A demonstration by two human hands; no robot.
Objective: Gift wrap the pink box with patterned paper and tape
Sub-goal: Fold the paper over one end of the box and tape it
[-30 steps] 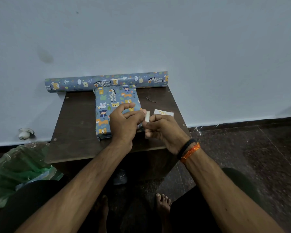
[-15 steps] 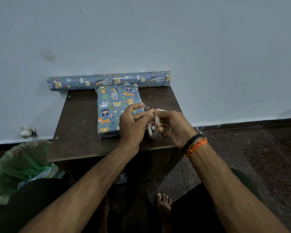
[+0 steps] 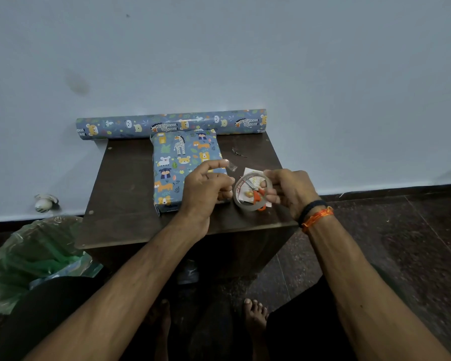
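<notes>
The right hand [image 3: 292,192] gripped the light, stiff tape roll [image 3: 253,191] by its rim; the left hand [image 3: 206,187] pinched a flimsy, sticky tape strip [image 3: 231,166] by one end

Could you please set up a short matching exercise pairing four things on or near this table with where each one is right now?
Things:
1. tape roll
2. wrapped box
3. paper roll
4. green bag

Places:
A. on the floor, left of the table
B. held in the right hand
C. along the table's far edge, against the wall
D. lying flat on the table, left of the tape roll

Pairs: 1-B, 2-D, 3-C, 4-A
</notes>
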